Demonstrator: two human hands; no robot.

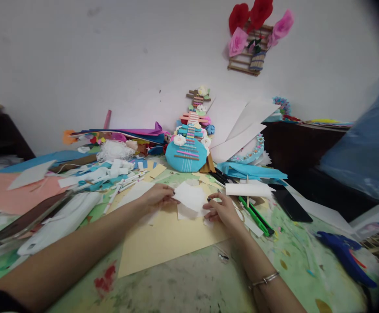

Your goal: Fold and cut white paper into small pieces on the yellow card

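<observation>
A cut piece of white paper (189,196) is held up over a cream sheet (163,250) on the table. My left hand (158,194) pinches its left edge between thumb and fingers. At its right edge are the curled fingers of my right hand (221,208), which appear to grip it. Other white scraps lie beneath and beside the held piece, partly covered by it. Just beyond my right hand are a rolled white paper tube (250,190) and a green box cutter (256,216).
A turquoise paper guitar craft (187,157) leans against the wall. Paper strips and white string (116,150) crowd the left. A dark phone (292,203) and a blue glue gun (346,256) lie on the right. A white glue-bottle-like object (62,224) is beside my left forearm.
</observation>
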